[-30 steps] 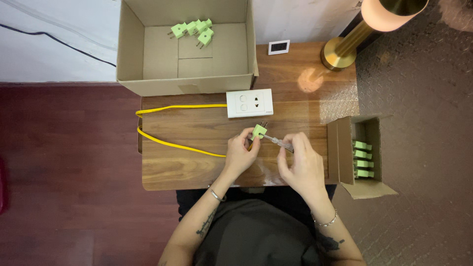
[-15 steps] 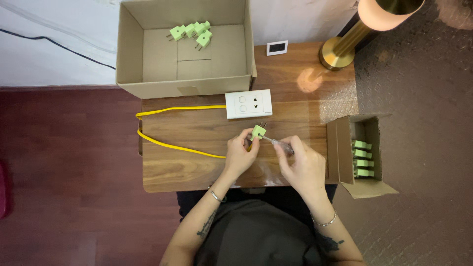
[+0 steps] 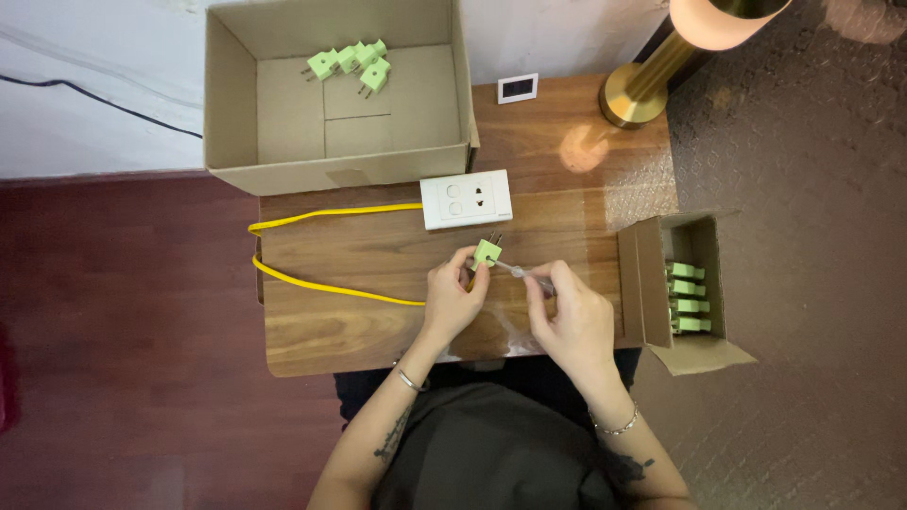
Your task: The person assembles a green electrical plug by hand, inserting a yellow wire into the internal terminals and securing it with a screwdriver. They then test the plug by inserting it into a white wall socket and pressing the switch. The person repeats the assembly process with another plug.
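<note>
My left hand [image 3: 453, 297] pinches a small light-green plug [image 3: 487, 251] above the wooden table [image 3: 359, 331], its metal prongs pointing toward the white socket block [image 3: 466, 199]. My right hand [image 3: 572, 316] holds a thin screwdriver [image 3: 527, 275] with a clear handle, and its tip touches the plug's side. A yellow cable [image 3: 312, 283] runs from the socket block, loops off the table's left edge and returns under my left hand.
A large open cardboard box [image 3: 246, 142] at the back holds several green plugs [image 3: 351, 63]. A small open box [image 3: 652, 283] at the right holds more green plugs [image 3: 689, 297]. A brass lamp base [image 3: 631, 94] and a small white square device [image 3: 517, 88] stand at the back right.
Both hands stay together over the table's middle. The plug and the screwdriver have barely shifted.
</note>
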